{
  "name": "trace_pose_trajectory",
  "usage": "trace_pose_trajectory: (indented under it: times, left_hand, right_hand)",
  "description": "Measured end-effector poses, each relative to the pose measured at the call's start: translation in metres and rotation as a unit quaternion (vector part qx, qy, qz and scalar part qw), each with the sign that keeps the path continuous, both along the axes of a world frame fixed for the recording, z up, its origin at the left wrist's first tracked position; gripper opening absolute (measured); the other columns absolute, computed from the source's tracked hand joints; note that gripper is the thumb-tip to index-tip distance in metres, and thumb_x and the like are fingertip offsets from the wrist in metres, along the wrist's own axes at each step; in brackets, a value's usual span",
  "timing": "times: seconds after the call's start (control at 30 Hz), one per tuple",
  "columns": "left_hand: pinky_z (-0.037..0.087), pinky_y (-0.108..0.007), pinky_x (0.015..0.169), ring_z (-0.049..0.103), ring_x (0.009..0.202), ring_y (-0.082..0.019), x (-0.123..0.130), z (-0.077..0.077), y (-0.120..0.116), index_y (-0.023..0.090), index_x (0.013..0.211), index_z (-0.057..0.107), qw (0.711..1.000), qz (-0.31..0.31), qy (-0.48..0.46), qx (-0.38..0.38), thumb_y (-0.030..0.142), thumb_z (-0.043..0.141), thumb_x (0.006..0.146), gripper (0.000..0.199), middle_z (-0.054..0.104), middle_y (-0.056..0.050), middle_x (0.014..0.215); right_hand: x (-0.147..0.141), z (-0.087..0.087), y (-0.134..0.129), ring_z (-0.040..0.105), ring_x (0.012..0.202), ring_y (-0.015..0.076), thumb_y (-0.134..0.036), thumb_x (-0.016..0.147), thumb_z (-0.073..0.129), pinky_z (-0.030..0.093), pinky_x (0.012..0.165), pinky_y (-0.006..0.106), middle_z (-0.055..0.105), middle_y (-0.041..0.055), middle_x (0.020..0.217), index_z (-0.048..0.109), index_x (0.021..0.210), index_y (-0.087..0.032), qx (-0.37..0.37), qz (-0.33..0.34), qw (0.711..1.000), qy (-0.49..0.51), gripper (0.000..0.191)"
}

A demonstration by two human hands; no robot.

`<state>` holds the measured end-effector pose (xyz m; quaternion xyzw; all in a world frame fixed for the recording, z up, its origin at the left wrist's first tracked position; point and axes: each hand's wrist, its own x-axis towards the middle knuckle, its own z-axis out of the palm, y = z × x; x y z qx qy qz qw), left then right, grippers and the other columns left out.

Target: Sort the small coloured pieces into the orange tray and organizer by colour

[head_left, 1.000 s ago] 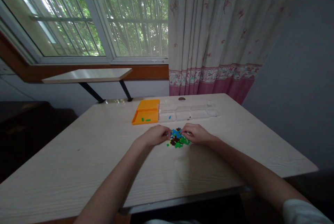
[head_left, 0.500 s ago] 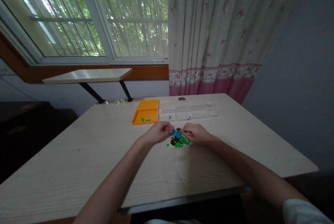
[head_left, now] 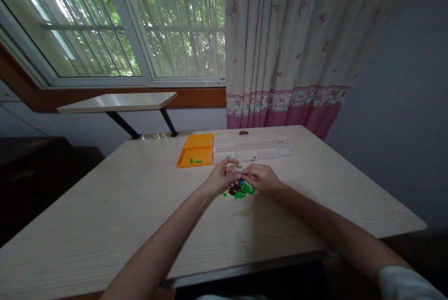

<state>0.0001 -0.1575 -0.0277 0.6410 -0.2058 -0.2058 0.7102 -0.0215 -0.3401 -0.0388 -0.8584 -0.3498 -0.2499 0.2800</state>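
Observation:
A small heap of plastic building bricks [head_left: 247,190] in green, blue, brown and pale yellow lies on the table. Over its left and far side is my left hand [head_left: 220,177], thumb and a finger pinched together, another finger stretched out. My right hand [head_left: 264,177] comes in from the other side, also pinching. The two sets of fingertips meet above the heap, with a bit of blue beside them. Whatever they grip is too small and too covered to make out. Much of the blue part of the heap is hidden by my fingers.
Beyond my hands lies an open orange case [head_left: 199,141] holding a few green bricks [head_left: 198,161]. A clear compartment tray [head_left: 268,150] adjoins it on the right. A dark brown oval thing [head_left: 244,133] rests at the table's back edge. A raised shelf [head_left: 119,100] stands back left.
My left hand has moved right over the heap, and its fingertips now meet those of my right hand. One left finger has stretched out. My right hand has hardly moved.

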Motion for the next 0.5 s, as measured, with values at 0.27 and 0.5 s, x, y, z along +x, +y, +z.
trace_pose_trajectory:
  times: [0.27,0.5]
  left_hand:
    - [0.041,-0.017,0.048,0.054,0.047,-0.007,0.0036,-0.0042,0.0015,0.016,0.094,0.042,1.000,-0.005,-0.016,-0.002,0.032,0.071,0.060,0.048,0.058,0.004,0.059]
    - [0.042,-0.018,0.049,0.056,0.050,-0.008,0.0032,-0.0041,0.0024,0.015,0.095,0.044,1.000,-0.011,-0.009,-0.008,0.032,0.071,0.060,0.047,0.060,0.002,0.060]
  right_hand:
    - [-0.0017,0.0024,0.0011,0.057,0.065,0.0115,-0.030,0.080,0.052,0.042,0.061,0.021,0.064,0.0023,0.073,0.062,0.084,-0.021,0.004,0.019,1.000,-0.003,0.014]
    - [-0.0010,0.0028,0.0013,0.058,0.067,0.0120,-0.029,0.081,0.051,0.043,0.062,0.022,0.065,0.0030,0.075,0.062,0.084,-0.020,0.002,0.020,1.000,-0.016,0.015]
